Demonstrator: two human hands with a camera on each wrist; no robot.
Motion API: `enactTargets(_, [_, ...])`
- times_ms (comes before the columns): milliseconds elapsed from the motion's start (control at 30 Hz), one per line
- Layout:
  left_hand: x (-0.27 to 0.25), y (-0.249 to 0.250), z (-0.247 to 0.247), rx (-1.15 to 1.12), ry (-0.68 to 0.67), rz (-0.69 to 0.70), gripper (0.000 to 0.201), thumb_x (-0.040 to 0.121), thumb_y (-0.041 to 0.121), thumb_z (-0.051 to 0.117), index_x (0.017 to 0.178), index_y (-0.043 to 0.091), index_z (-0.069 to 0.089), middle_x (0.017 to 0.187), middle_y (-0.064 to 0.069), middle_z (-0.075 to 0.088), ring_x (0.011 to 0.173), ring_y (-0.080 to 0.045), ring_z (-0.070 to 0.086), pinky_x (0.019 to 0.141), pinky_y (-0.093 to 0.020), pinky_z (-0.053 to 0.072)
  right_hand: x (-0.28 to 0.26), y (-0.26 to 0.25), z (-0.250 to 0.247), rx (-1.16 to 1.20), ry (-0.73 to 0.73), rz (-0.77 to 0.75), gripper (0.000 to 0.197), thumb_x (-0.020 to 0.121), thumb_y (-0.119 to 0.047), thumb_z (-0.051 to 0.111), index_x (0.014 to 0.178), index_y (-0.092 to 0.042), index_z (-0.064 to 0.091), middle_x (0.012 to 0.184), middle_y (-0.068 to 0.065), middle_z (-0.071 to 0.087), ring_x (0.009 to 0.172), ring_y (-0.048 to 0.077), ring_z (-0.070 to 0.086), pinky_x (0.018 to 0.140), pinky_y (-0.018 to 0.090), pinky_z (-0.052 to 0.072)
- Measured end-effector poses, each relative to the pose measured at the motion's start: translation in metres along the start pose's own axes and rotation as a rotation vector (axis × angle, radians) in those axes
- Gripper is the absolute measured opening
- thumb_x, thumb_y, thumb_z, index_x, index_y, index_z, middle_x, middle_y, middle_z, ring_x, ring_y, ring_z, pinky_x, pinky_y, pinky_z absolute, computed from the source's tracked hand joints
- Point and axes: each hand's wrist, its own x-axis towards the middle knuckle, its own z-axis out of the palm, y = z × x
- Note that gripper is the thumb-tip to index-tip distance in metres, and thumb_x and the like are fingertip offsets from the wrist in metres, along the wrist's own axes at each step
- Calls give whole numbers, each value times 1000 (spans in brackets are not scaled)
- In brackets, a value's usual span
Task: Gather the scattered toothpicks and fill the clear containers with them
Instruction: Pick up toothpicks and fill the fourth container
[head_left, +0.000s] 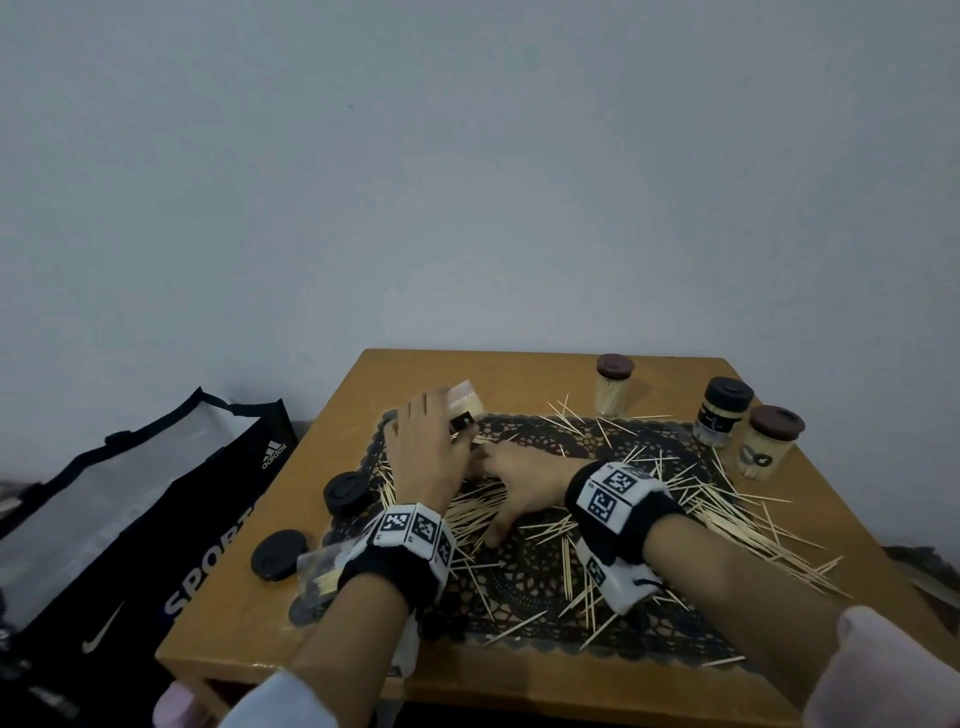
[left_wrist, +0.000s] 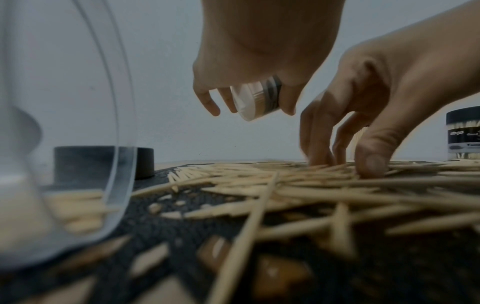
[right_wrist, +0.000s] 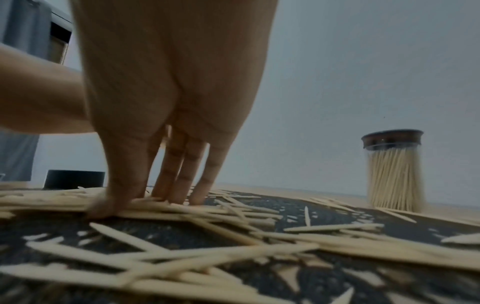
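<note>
Toothpicks (head_left: 722, 506) lie scattered over a black lace mat (head_left: 524, 587) on the wooden table. My left hand (head_left: 431, 431) grips a clear container (head_left: 466, 402), tilted and partly filled, above the mat's far left corner; the left wrist view shows this hand (left_wrist: 244, 78) curled round the container (left_wrist: 255, 102). My right hand (head_left: 498, 493) is just right of it, fingers and thumb pointing down, tips pressing on a dense heap of toothpicks (right_wrist: 197, 209). The right hand (right_wrist: 145, 193) holds nothing that I can see.
Three capped, filled containers stand at the back right: brown-lidded (head_left: 614, 385), black-lidded (head_left: 723, 418), brown-lidded (head_left: 769, 448). Two loose black lids (head_left: 347, 492) (head_left: 279, 555) lie at the left. Another clear container (head_left: 317, 571) lies on its side by my left wrist. A sports bag (head_left: 156, 519) sits left of the table.
</note>
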Motion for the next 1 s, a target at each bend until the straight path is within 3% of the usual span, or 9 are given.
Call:
enactTargets(133, [1, -1, -1, 13, -41, 5, 57, 89, 44, 63, 136, 17, 44, 128, -1, 54, 123, -23, 47, 103, -41, 38, -1, -1, 0, -56, 98, -93, 46, 74, -31, 80, 115, -13, 69, 115, 3, 61, 102, 17, 54, 87, 31, 46])
enactTargets(200, [1, 1, -2, 1, -53, -7, 57, 89, 44, 64, 136, 17, 44, 129, -1, 54, 124, -23, 46, 104, -41, 37, -4, -2, -1, -70, 111, -138, 28, 79, -24, 76, 104, -11, 73, 95, 1, 66, 82, 14, 56, 73, 27, 46])
enactTargets(267, [0, 3, -4, -4, -65, -16, 58, 89, 44, 64, 136, 17, 44, 130, -1, 54, 125, -23, 46, 105, -41, 36, -6, -2, -2, -115, 123, -154, 21, 82, -22, 73, 100, -12, 74, 90, 3, 69, 77, 15, 58, 71, 28, 47])
enactTargets(567, [0, 3, -4, -1, -85, -6, 58, 89, 45, 64, 136, 18, 44, 128, -1, 54, 122, -23, 47, 102, -39, 35, -18, 1, 1, -438, 232, -107, 18, 90, -31, 56, 86, -20, 70, 88, 0, 68, 79, 19, 61, 63, 29, 42])
enactTargets(700, [0, 3, -4, -10, -94, -8, 58, 89, 45, 64, 135, 17, 44, 128, -1, 54, 122, -24, 47, 100, -40, 36, -24, 15, -9, -303, 193, -60, 20, 92, -35, 59, 83, -19, 68, 79, -6, 64, 73, 12, 59, 69, 32, 51])
enactTargets(800, [0, 2, -4, -22, -93, -8, 57, 88, 44, 65, 135, 17, 45, 126, -1, 54, 119, -23, 48, 98, -40, 38, -32, 32, -25, -178, 169, -1, 19, 90, -34, 65, 89, -17, 72, 84, -6, 68, 75, 9, 62, 71, 30, 54])
enactTargets(867, [0, 2, -3, -36, -99, -19, 58, 88, 44, 65, 135, 17, 44, 127, -1, 54, 120, -22, 48, 99, -40, 38, -39, 41, -36, -131, 177, 33, 18, 90, -34, 65, 90, -17, 72, 82, -7, 68, 69, 5, 60, 66, 25, 53])
enactTargets(933, [0, 3, -4, -48, -115, -24, 59, 89, 44, 65, 136, 17, 43, 127, -1, 54, 121, -22, 46, 100, -41, 38, -46, 48, -47, -85, 207, 69, 18, 91, -32, 63, 91, -16, 71, 77, -7, 66, 57, -2, 53, 53, 14, 42])
enactTargets(1000, [0, 3, -4, -64, -134, -19, 59, 89, 43, 65, 136, 17, 43, 127, -1, 54, 121, -22, 46, 99, -41, 38, -52, 52, -58, -10, 257, 89, 16, 91, -29, 64, 91, -15, 72, 74, -7, 69, 54, -3, 58, 50, 10, 41])
